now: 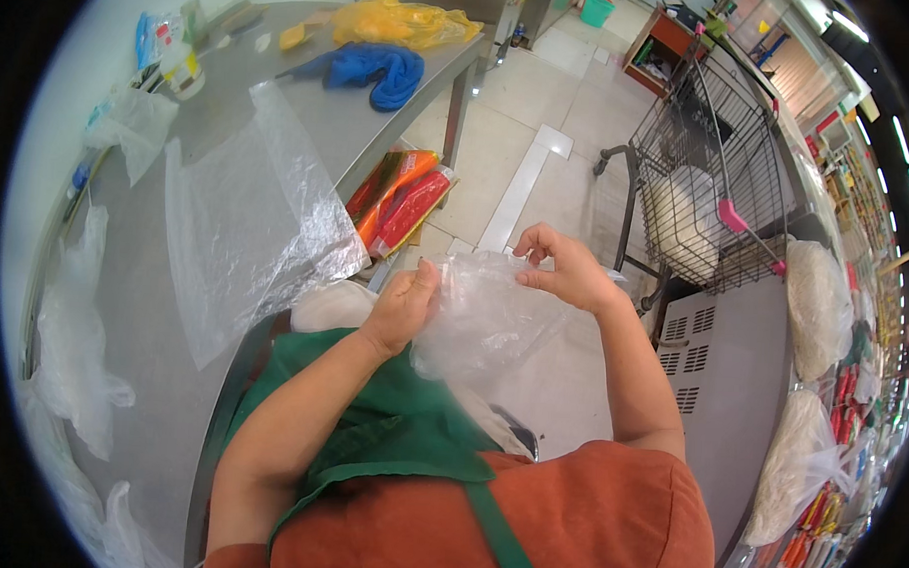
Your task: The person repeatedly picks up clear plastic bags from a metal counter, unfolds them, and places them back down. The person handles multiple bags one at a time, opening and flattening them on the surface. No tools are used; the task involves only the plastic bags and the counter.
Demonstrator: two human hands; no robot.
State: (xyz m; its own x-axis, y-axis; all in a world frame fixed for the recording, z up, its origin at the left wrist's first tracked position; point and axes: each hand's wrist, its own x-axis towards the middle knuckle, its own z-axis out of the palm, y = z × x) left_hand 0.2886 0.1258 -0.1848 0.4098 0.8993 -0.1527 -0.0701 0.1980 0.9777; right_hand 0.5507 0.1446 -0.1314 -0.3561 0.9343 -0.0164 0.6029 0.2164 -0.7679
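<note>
My left hand (405, 305) grips one side of a clear plastic bag (491, 323), its thumb pressed on the film near the top edge. The bag hangs in front of my green apron (360, 408), thin and crumpled. At the bag's upper right is my right hand (564, 269), thumb and forefinger apart, the thumb touching or very near the film. A corner of film shows beyond the right wrist. To the left, a flat sheet of clear plastic (247, 209), perhaps another bag, lies on a steel table (143, 393) and reaches past its edge.
A blue cloth (379, 71) and a yellow plastic bag (396, 23) lie at the table's far end. Red and orange packages (405, 200) sit low beside it. A wire shopping cart (706, 165) holds a filled bag (686, 217). Filled clear bags (818, 312) rest on a counter at right.
</note>
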